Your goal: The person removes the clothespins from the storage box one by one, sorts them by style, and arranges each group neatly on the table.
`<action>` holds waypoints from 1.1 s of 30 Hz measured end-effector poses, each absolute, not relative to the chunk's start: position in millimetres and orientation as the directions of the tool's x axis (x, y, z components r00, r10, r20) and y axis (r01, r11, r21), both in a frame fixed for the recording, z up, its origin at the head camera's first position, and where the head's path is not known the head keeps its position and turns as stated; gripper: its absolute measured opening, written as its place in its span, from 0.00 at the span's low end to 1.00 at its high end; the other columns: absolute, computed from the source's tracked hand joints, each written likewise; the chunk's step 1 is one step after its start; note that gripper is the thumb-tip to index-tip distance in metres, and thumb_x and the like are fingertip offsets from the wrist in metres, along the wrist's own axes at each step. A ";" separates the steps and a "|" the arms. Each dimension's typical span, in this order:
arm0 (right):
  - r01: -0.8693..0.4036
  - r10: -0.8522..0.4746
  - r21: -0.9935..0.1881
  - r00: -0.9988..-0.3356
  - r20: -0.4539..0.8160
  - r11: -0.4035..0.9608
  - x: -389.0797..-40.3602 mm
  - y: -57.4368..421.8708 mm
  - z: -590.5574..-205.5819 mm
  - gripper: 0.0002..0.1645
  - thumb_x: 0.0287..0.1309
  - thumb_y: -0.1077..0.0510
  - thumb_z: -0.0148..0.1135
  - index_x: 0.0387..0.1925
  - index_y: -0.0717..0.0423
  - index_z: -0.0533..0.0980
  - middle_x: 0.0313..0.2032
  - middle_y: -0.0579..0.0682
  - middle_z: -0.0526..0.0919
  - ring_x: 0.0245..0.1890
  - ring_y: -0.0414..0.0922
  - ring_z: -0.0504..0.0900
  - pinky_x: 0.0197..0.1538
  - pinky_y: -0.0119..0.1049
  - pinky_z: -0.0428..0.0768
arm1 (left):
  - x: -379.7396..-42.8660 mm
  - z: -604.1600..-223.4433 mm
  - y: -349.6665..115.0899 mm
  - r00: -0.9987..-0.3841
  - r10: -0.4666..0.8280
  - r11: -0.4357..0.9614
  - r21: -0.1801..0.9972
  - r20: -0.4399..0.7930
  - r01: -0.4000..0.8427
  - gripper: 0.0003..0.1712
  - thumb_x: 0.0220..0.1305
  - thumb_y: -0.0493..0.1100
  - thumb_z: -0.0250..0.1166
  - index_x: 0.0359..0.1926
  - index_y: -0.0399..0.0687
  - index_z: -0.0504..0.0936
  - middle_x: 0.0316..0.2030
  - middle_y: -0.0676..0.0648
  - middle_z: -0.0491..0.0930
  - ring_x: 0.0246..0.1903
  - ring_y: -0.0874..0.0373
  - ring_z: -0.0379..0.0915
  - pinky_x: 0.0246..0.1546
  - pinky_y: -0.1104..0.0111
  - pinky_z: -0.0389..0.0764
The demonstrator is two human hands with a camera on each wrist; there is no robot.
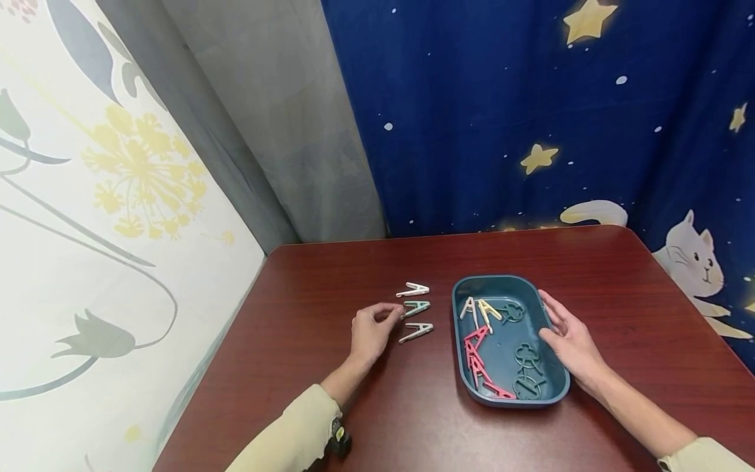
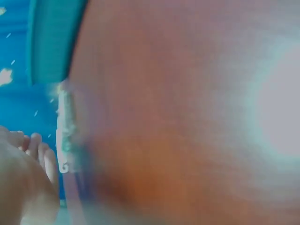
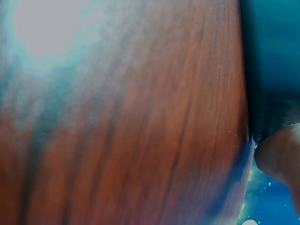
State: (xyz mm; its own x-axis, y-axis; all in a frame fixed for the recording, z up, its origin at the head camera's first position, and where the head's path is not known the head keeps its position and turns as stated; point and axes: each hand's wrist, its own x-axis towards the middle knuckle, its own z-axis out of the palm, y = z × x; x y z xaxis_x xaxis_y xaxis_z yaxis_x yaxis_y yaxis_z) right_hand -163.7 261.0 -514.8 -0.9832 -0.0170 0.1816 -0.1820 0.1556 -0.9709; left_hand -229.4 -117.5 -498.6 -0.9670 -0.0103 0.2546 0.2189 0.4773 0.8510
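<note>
In the head view my left hand [image 1: 371, 335] pinches the near end of a light green clothespin [image 1: 421, 304] with thumb and forefinger, down at the tabletop. Just beyond it lies a white clothespin [image 1: 421, 288], and on the near side a second white clothespin [image 1: 425, 327], the three in a column. My right hand [image 1: 572, 341] grips the right wall of a dark blue-green tray [image 1: 460, 367], thumb over the rim and fingers outside. Inside the tray are a white clothespin [image 1: 469, 305], a yellow clothespin [image 1: 486, 308], several pink clothespins [image 1: 476, 357] and several dark green wire shapes [image 1: 527, 387].
All of this sits on a reddish-brown table [image 1: 330, 282]. A blue star-patterned curtain [image 1: 472, 131] and a grey curtain [image 1: 283, 131] hang behind the far edge. A white floral wall panel [image 1: 118, 275] borders the table's left side.
</note>
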 end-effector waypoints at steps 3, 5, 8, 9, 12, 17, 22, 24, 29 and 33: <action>-0.177 -0.015 -0.972 -0.984 0.177 0.152 -163.9 261.0 -515.0 0.45 0.71 0.75 0.52 0.84 0.62 0.50 0.77 0.73 0.57 0.59 0.20 0.73 0.51 0.21 0.78 | -244.6 -488.4 -113.7 -0.981 0.005 0.233 0.953 0.196 0.192 0.11 0.76 0.43 0.68 0.46 0.41 0.92 0.40 0.46 0.92 0.46 0.48 0.89 0.49 0.62 0.86; -0.174 -0.014 -0.973 -0.985 0.174 0.150 -163.8 260.9 -514.7 0.45 0.71 0.75 0.52 0.84 0.61 0.50 0.77 0.72 0.57 0.60 0.20 0.73 0.52 0.22 0.79 | -253.8 -479.4 -109.7 -0.986 0.016 0.059 0.984 0.166 0.166 0.14 0.79 0.41 0.64 0.49 0.34 0.90 0.44 0.39 0.91 0.47 0.44 0.89 0.50 0.58 0.86; -0.174 -0.016 -0.973 -0.985 0.173 0.153 -162.9 260.6 -514.2 0.44 0.72 0.74 0.53 0.84 0.61 0.50 0.77 0.72 0.57 0.59 0.20 0.73 0.51 0.22 0.78 | -265.7 -465.0 -102.2 -0.991 0.040 -0.131 0.984 0.125 0.119 0.18 0.82 0.41 0.59 0.56 0.29 0.86 0.50 0.35 0.89 0.48 0.49 0.89 0.53 0.57 0.85; -0.173 -0.016 -0.973 -0.985 0.173 0.155 -162.5 260.5 -513.9 0.44 0.72 0.74 0.53 0.84 0.62 0.50 0.77 0.73 0.57 0.59 0.20 0.73 0.51 0.21 0.78 | -268.8 -459.8 -99.1 -0.992 0.056 -0.184 0.978 0.113 0.101 0.19 0.83 0.41 0.58 0.58 0.28 0.84 0.52 0.35 0.88 0.49 0.51 0.88 0.55 0.58 0.85; -0.176 -0.017 -0.971 -0.984 0.176 0.160 -161.5 260.0 -512.9 0.44 0.72 0.74 0.52 0.84 0.62 0.50 0.76 0.74 0.57 0.58 0.20 0.73 0.50 0.20 0.78 | -277.3 -445.5 -87.5 -0.988 0.125 -0.318 0.947 0.090 0.046 0.22 0.84 0.42 0.56 0.66 0.28 0.79 0.59 0.34 0.84 0.55 0.53 0.86 0.60 0.60 0.81; -0.182 -0.013 -0.969 -0.983 0.182 0.165 -161.2 259.2 -511.6 0.43 0.72 0.74 0.52 0.84 0.62 0.51 0.76 0.74 0.57 0.60 0.20 0.73 0.51 0.20 0.77 | -284.8 -429.7 -60.8 -0.973 0.216 -0.472 0.881 0.080 -0.033 0.26 0.83 0.39 0.57 0.73 0.28 0.71 0.67 0.32 0.77 0.68 0.45 0.75 0.69 0.57 0.73; -0.169 -0.013 -0.972 -0.985 0.169 0.164 -160.7 258.0 -511.0 0.44 0.72 0.74 0.52 0.84 0.62 0.50 0.77 0.73 0.57 0.60 0.21 0.72 0.51 0.20 0.78 | -278.9 -427.5 -27.3 -0.977 0.209 -0.543 0.837 0.051 -0.073 0.28 0.78 0.35 0.62 0.74 0.29 0.70 0.69 0.32 0.75 0.71 0.42 0.71 0.71 0.54 0.70; -0.164 -0.012 -0.972 -0.986 0.165 0.167 -160.6 258.0 -510.5 0.44 0.72 0.74 0.52 0.84 0.62 0.50 0.77 0.73 0.57 0.59 0.20 0.72 0.51 0.19 0.78 | -272.5 -428.3 -12.7 -0.981 0.191 -0.540 0.839 0.039 -0.072 0.29 0.76 0.33 0.63 0.74 0.29 0.70 0.69 0.33 0.75 0.72 0.42 0.69 0.71 0.53 0.69; -0.163 -0.012 -0.972 -0.986 0.163 0.170 -160.5 258.7 -509.1 0.44 0.72 0.74 0.52 0.84 0.61 0.50 0.77 0.73 0.57 0.59 0.20 0.73 0.51 0.19 0.77 | -254.7 -432.8 21.6 -0.990 0.144 -0.497 0.865 0.000 -0.072 0.33 0.73 0.32 0.66 0.75 0.29 0.69 0.69 0.35 0.76 0.72 0.43 0.69 0.72 0.52 0.68; -0.157 -0.011 -0.971 -0.987 0.158 0.178 -160.4 258.9 -509.0 0.44 0.72 0.74 0.52 0.84 0.60 0.50 0.77 0.73 0.57 0.60 0.21 0.72 0.52 0.19 0.77 | -239.9 -437.7 42.4 -0.995 0.087 -0.419 0.905 -0.040 -0.073 0.35 0.71 0.35 0.71 0.75 0.32 0.70 0.70 0.37 0.76 0.71 0.44 0.71 0.71 0.55 0.69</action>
